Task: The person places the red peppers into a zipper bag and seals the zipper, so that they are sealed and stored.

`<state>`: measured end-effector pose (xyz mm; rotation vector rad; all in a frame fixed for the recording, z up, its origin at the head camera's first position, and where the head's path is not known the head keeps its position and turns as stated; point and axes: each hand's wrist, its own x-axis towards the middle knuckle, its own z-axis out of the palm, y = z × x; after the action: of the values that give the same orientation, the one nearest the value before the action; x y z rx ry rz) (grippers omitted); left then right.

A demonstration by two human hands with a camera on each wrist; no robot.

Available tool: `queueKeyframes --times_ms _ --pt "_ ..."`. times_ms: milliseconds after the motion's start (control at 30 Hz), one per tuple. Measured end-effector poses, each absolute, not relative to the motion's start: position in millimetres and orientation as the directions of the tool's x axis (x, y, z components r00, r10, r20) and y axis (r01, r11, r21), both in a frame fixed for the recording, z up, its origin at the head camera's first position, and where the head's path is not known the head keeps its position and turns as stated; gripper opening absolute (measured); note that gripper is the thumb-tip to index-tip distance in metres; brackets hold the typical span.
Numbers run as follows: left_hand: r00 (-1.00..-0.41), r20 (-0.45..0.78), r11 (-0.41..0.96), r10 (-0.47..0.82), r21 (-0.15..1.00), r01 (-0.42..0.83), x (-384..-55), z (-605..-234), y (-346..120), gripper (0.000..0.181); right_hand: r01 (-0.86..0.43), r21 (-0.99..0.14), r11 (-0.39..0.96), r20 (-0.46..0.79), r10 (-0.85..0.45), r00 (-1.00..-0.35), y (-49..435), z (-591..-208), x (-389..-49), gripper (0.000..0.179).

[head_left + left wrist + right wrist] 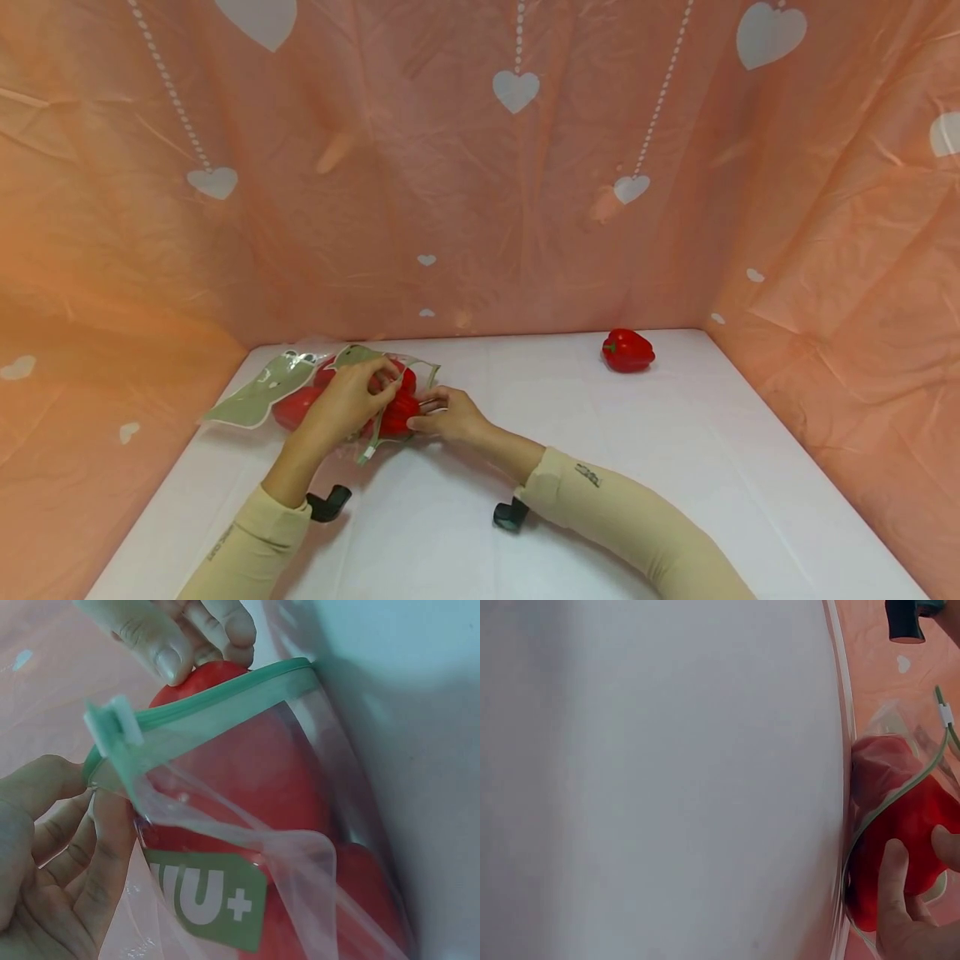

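A clear zip bag (258, 393) with green print and a green zip edge lies at the left of the table, with several red things inside. My left hand (347, 402) pinches the rim of its open mouth beside the zip slider (120, 724), as the left wrist view shows. In the bag's mouth sits a red bell pepper (904, 817), partly inside. My right hand (459, 417) holds this pepper from the right, thumb and fingers (892, 870) on its surface. Plastic and fingers hide parts of the bag's contents.
Another red bell pepper (628, 351) lies near the back right of the white table (570, 400). Peach curtains with white hearts (516, 90) stand behind and at both sides. A dark wrist camera (512, 515) hangs under the right forearm, another (330, 503) by the left.
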<state>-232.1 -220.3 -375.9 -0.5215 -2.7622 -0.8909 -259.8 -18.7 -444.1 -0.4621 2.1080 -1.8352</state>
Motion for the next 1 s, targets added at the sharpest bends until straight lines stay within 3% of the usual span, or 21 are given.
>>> queueKeyframes --times_ms 333,1000 --pt "-0.928 0.275 0.764 0.251 0.532 0.365 -231.4 -376.0 -220.5 0.01 -0.069 -0.99 0.12 0.007 -0.456 -0.89 -22.2 -446.1 -261.3 0.037" --pt "-0.929 0.282 0.762 0.24 0.539 0.361 -230.2 -375.1 -223.0 0.009 0.089 -0.994 -0.068 -0.047 -0.476 -0.878 -31.2 -454.2 -267.3 0.032"
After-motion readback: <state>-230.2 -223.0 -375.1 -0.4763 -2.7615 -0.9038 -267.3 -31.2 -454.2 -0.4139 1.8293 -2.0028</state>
